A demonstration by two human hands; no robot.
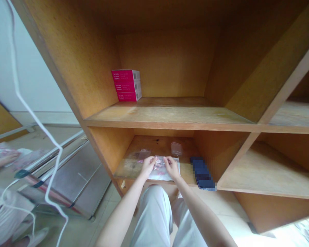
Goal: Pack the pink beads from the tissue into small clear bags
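My left hand (147, 165) and my right hand (171, 167) reach into the lower shelf compartment (128, 168) of a wooden cabinet. Both pinch the top edge of a small clear plastic bag (159, 164) with pink pieces inside. It rests on a larger clear bag (162, 175) lying flat on the shelf board. The fingers of both hands are curled closed on the small bag.
Two more small clear bags (176, 148) (141, 154) lie further back on the same shelf. A dark blue flat object (203, 173) sits to the right. Three stacked pink boxes (126, 85) stand on the upper shelf (170, 118). Another person's hand (3, 159) is at far left; a white cable (36, 120) hangs there.
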